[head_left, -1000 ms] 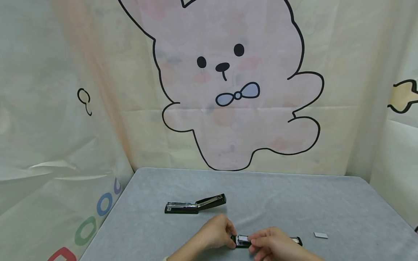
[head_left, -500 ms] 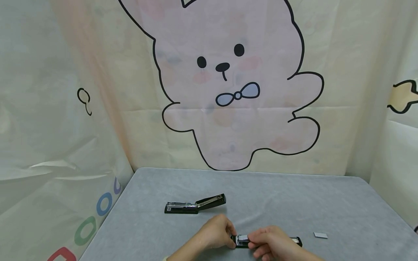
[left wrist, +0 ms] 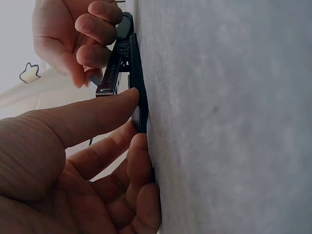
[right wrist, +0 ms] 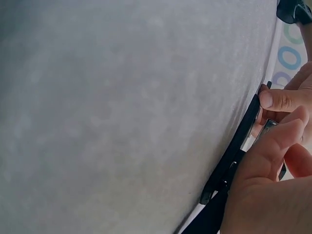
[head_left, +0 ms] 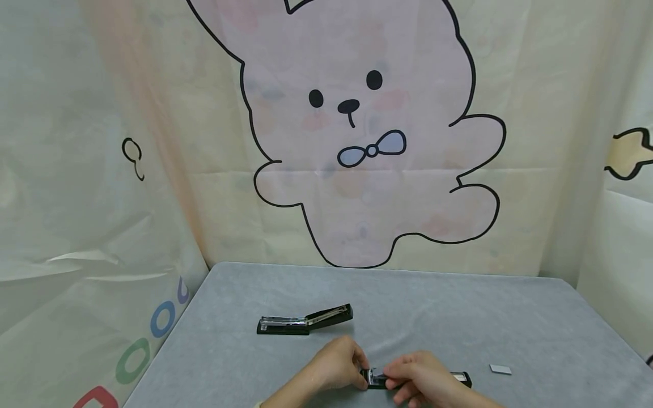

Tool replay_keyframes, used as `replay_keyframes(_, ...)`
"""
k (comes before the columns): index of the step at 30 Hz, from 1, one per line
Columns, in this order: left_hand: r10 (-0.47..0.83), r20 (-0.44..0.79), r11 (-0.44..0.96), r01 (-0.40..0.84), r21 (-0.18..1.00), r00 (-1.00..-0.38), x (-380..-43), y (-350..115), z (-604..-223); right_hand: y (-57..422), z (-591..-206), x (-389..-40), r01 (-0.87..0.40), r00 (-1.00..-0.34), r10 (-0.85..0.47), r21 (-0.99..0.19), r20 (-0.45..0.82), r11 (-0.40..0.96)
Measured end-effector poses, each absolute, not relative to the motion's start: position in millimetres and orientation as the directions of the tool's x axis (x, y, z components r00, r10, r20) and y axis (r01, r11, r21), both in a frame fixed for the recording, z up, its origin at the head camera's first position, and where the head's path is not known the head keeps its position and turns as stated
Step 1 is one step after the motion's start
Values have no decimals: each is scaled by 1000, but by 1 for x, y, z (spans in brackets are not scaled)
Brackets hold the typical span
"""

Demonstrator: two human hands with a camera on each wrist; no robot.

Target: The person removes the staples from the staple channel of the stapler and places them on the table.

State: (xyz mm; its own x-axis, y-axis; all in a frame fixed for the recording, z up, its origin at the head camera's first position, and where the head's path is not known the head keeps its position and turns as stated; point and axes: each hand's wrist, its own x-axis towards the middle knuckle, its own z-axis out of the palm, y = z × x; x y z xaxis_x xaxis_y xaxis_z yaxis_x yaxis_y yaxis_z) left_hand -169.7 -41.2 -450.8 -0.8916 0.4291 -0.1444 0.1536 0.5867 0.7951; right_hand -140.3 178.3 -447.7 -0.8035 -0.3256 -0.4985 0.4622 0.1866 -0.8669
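Note:
An opened black stapler lies on the table in front of me, its metal magazine raised above the base in the left wrist view. My left hand pinches the front end of its base between thumb and fingers. Over the magazine, my right hand pinches a small grey strip of staples between thumb and index finger, right at the magazine's front end. The right hand's other fingers are curled and cover the middle of the stapler. Beyond them shows the stapler's far end.
A second black stapler lies folded open farther back on the left. Right of my hands, another small grey strip rests on the grey-clothed table. A curtain with a cartoon bear hangs behind the table.
My right hand has shifted slightly left along the stapler, and the strip in its fingers now looks darker and tilted. The left hand has kept its hold in place.

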Motion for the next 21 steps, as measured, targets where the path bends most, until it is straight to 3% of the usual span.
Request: replay_keyframes(21, 427, -166, 603, 143, 785, -889, -171, -40, -451, 176, -450, -141, 448, -822, -280, -867, -496, 221)
